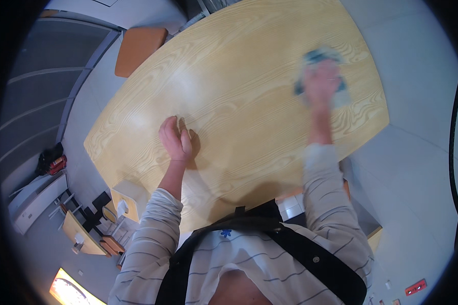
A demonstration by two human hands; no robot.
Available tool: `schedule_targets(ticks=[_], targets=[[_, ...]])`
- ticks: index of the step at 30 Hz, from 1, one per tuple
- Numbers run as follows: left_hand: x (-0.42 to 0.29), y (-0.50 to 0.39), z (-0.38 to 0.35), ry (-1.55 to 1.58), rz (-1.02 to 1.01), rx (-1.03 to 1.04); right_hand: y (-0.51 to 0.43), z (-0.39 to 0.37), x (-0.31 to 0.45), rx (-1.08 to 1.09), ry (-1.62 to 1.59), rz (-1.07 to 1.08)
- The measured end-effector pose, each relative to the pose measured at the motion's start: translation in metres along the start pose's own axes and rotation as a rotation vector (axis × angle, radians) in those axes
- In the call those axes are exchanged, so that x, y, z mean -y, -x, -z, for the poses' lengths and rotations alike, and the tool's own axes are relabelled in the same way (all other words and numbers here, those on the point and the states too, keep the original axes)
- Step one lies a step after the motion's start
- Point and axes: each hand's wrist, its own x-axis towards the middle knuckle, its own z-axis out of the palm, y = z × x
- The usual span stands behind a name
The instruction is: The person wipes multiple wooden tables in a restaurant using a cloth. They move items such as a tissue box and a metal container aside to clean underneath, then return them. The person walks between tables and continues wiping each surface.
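A wood-grain table (244,110) spreads before me. Toward its right end, my right hand (322,80) presses on a blue-and-white cloth (320,57); both are blurred by motion. The cloth shows around the fingers and on either side of the palm. Over the left half of the table is my left hand (175,139), fingers loosely curved and thumb apart, holding nothing. Its shadow falls on the wood just to its right. I cannot tell whether that hand touches the tabletop.
A tissue box (129,200) stands at the table's near left edge, a tissue poking out. Beyond the far left edge is an orange-brown chair seat (141,51). Another table (82,236) with chairs stands farther left. White wall (412,95) borders the right end.
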Motion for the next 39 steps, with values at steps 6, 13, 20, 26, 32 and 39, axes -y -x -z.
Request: schedule_targets(ticks=[6,13,20,26,32,39], targets=[[0.002,0.001,-0.002,0.031,0.053,-0.007,0.204,0.020,0.064,0.370,-0.380,0.751],[-0.004,-0.002,-0.001,-0.072,0.063,0.019,0.072,0.004,-0.181,-0.184,0.128,-0.088],[-0.012,-0.009,0.000,-0.107,-0.053,-0.002,0.125,-0.009,-0.036,-0.188,0.272,0.080],[-0.009,0.004,0.024,0.187,-0.081,0.044,0.335,0.014,0.063,0.254,-0.096,0.922],[0.005,0.162,0.127,0.203,-0.092,0.012,0.161,-0.021,0.012,0.054,0.214,0.664],[0.043,0.312,0.215,-0.102,0.397,-0.175,-0.010,-0.042,0.194,0.019,0.194,0.181]])
